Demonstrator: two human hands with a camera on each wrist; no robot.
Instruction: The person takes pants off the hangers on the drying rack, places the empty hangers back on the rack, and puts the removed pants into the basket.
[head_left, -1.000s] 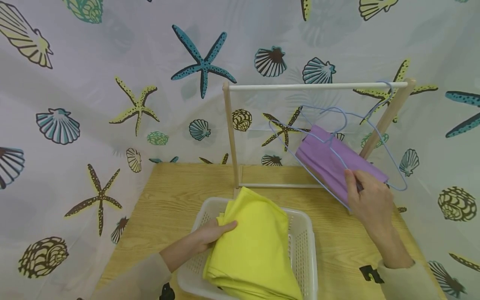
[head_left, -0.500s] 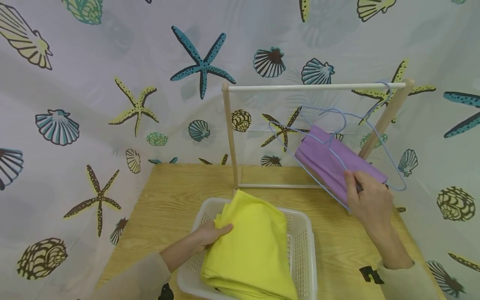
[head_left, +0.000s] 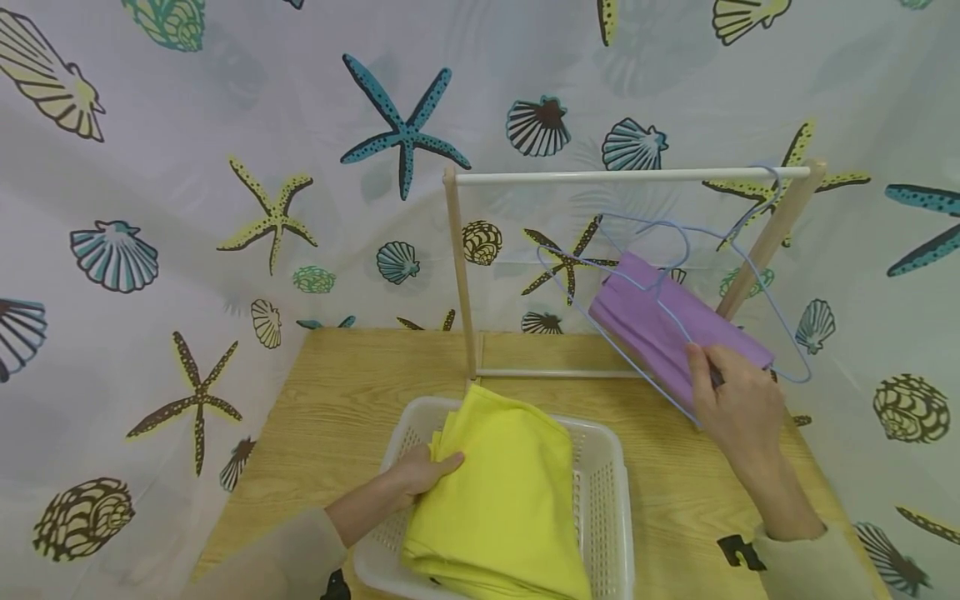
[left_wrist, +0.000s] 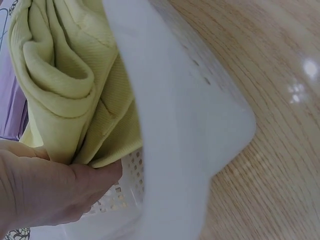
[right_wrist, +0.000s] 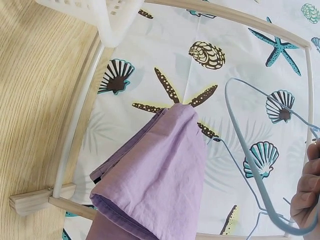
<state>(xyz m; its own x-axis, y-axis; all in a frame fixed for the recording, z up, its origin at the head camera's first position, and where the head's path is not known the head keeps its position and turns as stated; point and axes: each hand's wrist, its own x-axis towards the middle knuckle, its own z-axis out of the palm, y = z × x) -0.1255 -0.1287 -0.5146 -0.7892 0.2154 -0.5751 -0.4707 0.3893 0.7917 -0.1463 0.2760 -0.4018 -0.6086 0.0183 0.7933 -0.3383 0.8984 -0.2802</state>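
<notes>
Folded yellow cloth [head_left: 502, 492] lies in a white plastic basket [head_left: 624, 500]. My left hand [head_left: 420, 471] pinches its left edge, thumb on top; in the left wrist view the fingers reach under the cloth's layered folds [left_wrist: 65, 95], inside the basket wall. Raised at the right, my right hand [head_left: 742, 404] grips a bare blue wire hanger [right_wrist: 254, 170] by one side. Behind it, purple cloth [head_left: 637, 325] drapes over a second blue hanger [head_left: 762, 286], whose hook is over the rack's white rail [head_left: 630, 177]. The held hanger overlaps the purple cloth in the head view.
The small rack has wooden side posts [head_left: 461, 275] and a low white crossbar [head_left: 555, 372], standing on a wood-grain table [head_left: 337, 392] behind the basket. A white curtain [head_left: 315, 100] printed with shells and starfish surrounds the table's back and sides.
The yellow cloth and my left hand have shifted slightly left, and the cloth's top corner sits a little lower. My right hand and its hanger have stayed nearly still.
</notes>
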